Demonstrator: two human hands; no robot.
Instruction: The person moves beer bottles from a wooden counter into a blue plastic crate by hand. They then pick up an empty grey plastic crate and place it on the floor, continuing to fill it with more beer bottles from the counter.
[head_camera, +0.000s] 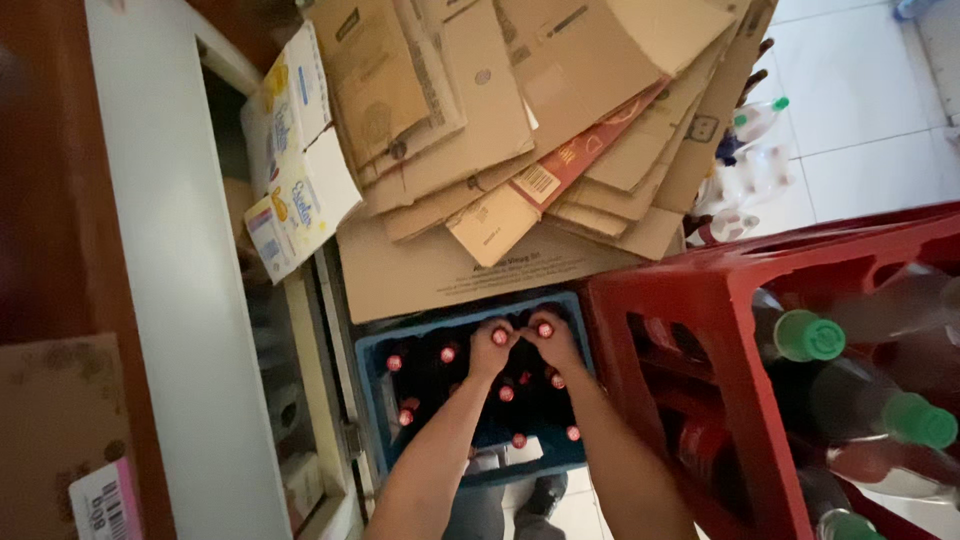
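A blue plastic crate (372, 362) stands on the floor, filled with several dark bottles with red caps (447, 354). Both arms reach down into it. My left hand (488, 352) grips the neck of a bottle at the crate's far side, its red cap (500, 337) showing between the fingers. My right hand (553, 342) grips the neck of the neighbouring bottle, with its red cap (545, 329) on top. The two hands touch each other.
A pile of flattened cardboard boxes (520, 120) lies just beyond the blue crate. A red crate (720, 330) with green-capped bottles (810, 336) stands close on the right. A white shelf edge (170, 270) runs along the left. Clear plastic bottles (755, 120) lie on white floor tiles.
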